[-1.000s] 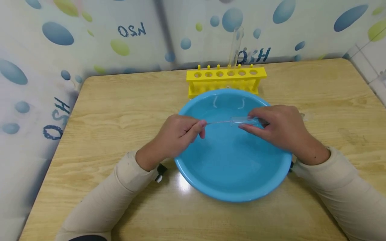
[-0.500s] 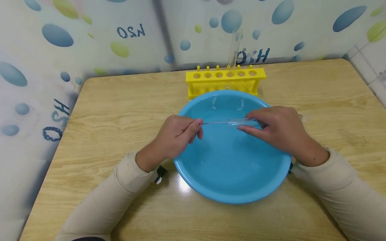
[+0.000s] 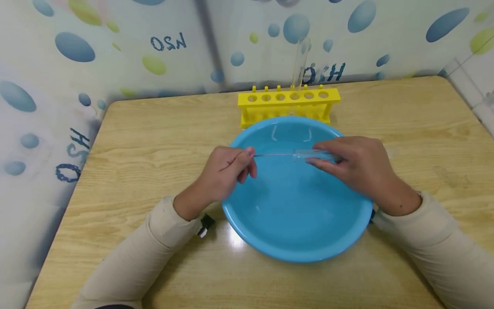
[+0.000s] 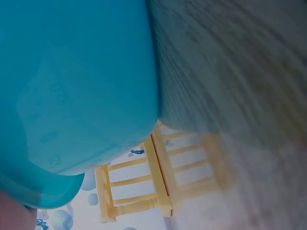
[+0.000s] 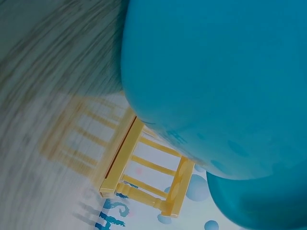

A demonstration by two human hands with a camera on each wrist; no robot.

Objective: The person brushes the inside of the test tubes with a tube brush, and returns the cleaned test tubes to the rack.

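Observation:
Over the blue basin (image 3: 297,257), my right hand (image 3: 356,165) holds a clear glass test tube (image 3: 302,155) lengthwise, its mouth facing left. My left hand (image 3: 224,176) pinches the thin wire handle of a test tube brush (image 3: 274,154). That wire runs into the tube's mouth; the brush's far end is hidden by the tube and right hand. Both wrist views mostly show the outside of the basin, so the finger work cannot be seen there. At the left wrist view's lower left corner, a blurred bit of the left hand (image 4: 14,213) shows.
Just behind the basin stands a yellow test tube rack (image 3: 251,102), with another clear test tube (image 3: 300,64) upright in it. Everything rests on a wood-grain table (image 3: 166,137). A wall covering with blue and green spots (image 3: 154,64) rises behind the table.
The left hand has shifted slightly left, and a little more wire shows outside the tube's mouth. The right hand stays in nearly the same place with the tube.

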